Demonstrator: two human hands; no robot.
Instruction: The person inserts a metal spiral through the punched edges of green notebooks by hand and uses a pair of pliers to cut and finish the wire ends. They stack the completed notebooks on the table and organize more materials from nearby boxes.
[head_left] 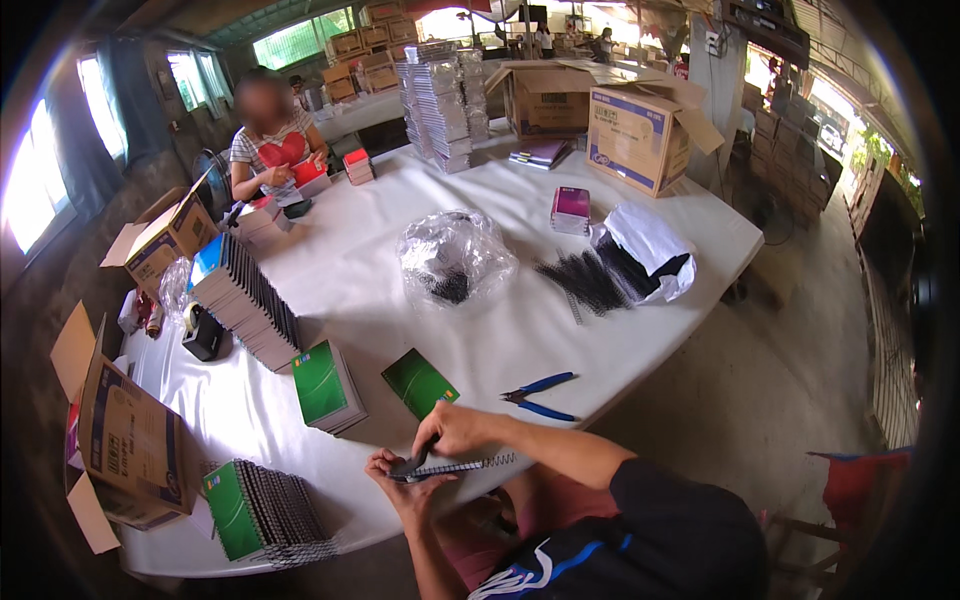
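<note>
Near the table's front edge, my left hand (398,482) is closed on a thin spiral-bound notebook (452,468), seen nearly edge-on. A black wire coil (500,461) runs along it and sticks out past its right end. My right hand (455,428) is closed just above, gripping a dark curved thing (408,466) whose kind I cannot make out; it lies against the notebook's left part. Just beyond my hands lies a green notebook cover (420,382). Cutting pliers with blue handles (542,392) rest to the right of it.
Left of my hands stand a green notebook stack (328,388), a tall leaning stack (245,305) and coil-bound notebooks (262,512). Loose black coils (590,280), a clear plastic bag (455,255) and purple notebooks (570,208) lie farther off. Cartons (135,440) flank the table; a person (275,150) works opposite.
</note>
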